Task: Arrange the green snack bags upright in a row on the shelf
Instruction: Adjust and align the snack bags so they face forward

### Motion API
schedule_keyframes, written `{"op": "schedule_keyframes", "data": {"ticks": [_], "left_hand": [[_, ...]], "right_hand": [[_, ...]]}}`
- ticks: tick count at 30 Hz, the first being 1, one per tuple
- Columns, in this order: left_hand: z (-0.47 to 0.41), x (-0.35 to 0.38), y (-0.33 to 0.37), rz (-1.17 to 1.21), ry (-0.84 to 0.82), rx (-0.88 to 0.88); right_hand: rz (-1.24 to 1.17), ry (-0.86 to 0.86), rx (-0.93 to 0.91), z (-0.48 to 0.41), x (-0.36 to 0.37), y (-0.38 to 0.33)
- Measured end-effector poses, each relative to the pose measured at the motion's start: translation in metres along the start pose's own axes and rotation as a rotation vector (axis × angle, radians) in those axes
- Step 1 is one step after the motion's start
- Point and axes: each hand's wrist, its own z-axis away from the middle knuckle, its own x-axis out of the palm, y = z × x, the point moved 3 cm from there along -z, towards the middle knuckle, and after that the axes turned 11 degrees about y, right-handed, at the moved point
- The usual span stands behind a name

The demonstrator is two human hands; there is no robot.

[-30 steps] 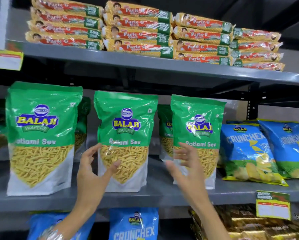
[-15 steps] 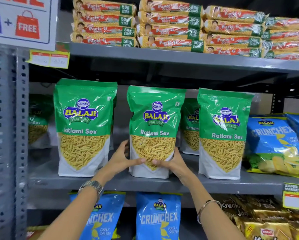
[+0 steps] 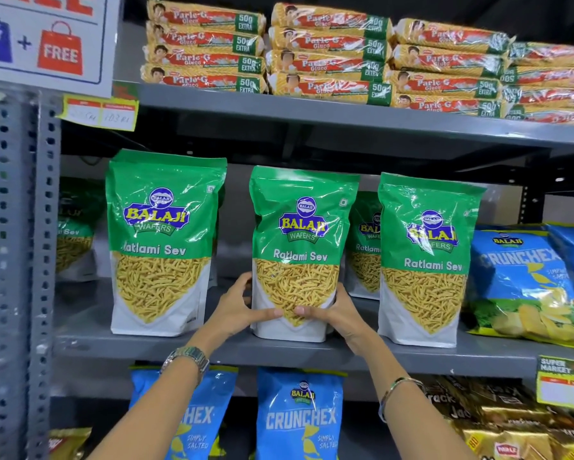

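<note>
Three green Ratlami Sev bags stand upright in a row on the grey middle shelf. The left bag and the right bag stand free. The middle bag is gripped low down from both sides: my left hand holds its left edge, my right hand its right edge, thumbs across the front. More green bags stand behind, one between the middle and right bags, one at far left in shadow.
Blue Crunchex bags lean at the shelf's right end. Biscuit packs are stacked on the shelf above. Blue Crunchex bags and gold packets fill the shelf below. A perforated grey upright and a promo sign stand left.
A second ago both hands were open in front of the shelf; they then closed on the middle bag's lower sides and still hold it. The view has shifted left and closer.
</note>
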Motion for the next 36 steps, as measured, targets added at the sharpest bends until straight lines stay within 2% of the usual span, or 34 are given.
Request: {"op": "schedule_keyframes", "data": {"ticks": [8, 36], "left_hand": [[-0.003, 0.019, 0.002, 0.011, -0.008, 0.010], [-0.007, 0.015, -0.008, 0.016, 0.001, -0.006]], "right_hand": [[-0.009, 0.021, 0.007, -0.006, -0.018, 0.005], [0.019, 0.012, 0.012, -0.010, -0.017, 0.009]]}}
